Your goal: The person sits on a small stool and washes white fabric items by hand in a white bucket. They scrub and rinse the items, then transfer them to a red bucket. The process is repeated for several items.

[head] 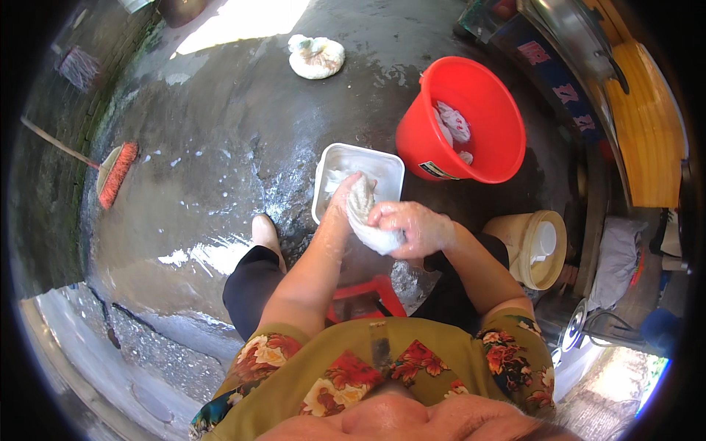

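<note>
A wet white cloth is bunched and stretched between my two hands, in front of my knees. My left hand grips its far end, partly covered by the cloth. The near end is clutched in my right hand, whose fingers curl around it. Beneath and beyond my left hand stands a white rectangular plastic tub with whitish, sudsy-looking contents. Both hands look wet.
A red bucket holding white cloths stands beyond the tub to the right. Nearer right is a beige bucket with a white scoop. A tied white bag lies ahead; a broom is left. The floor is wet.
</note>
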Available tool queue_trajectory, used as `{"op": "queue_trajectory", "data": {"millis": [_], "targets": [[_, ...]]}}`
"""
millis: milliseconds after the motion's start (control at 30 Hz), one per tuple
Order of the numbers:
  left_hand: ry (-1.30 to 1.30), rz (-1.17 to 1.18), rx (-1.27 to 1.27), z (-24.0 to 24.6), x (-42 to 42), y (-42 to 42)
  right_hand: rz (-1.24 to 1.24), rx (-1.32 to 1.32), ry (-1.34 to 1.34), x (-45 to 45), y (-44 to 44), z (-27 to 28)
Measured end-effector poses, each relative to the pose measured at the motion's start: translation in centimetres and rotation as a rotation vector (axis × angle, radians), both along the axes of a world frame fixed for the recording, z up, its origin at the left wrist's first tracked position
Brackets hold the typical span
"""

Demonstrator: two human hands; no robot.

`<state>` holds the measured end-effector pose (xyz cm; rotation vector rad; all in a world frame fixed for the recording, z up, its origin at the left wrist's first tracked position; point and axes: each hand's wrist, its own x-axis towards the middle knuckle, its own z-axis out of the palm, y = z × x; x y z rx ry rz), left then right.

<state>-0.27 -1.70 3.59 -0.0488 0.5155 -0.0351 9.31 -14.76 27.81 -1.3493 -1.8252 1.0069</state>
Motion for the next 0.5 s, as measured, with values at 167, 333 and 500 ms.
{"op": "queue_trajectory", "data": {"millis": [167,333,500], "targets": [[-0.205,-0.019,0.624,10.2,-0.6,-1.2,-0.476,-0.172,0.956,3.4,0.9,-2.3],[-0.21,-0.023,0.058,17.7,-1.5,-1.7,-1.041,-0.287,1.188,5.5,4.2,-6.1],[-0.259,-0.15,0.119,19.7,-2.4,-2.1,-0.808,-0.507,1.477,2.8,3.2,-10.4]]}}
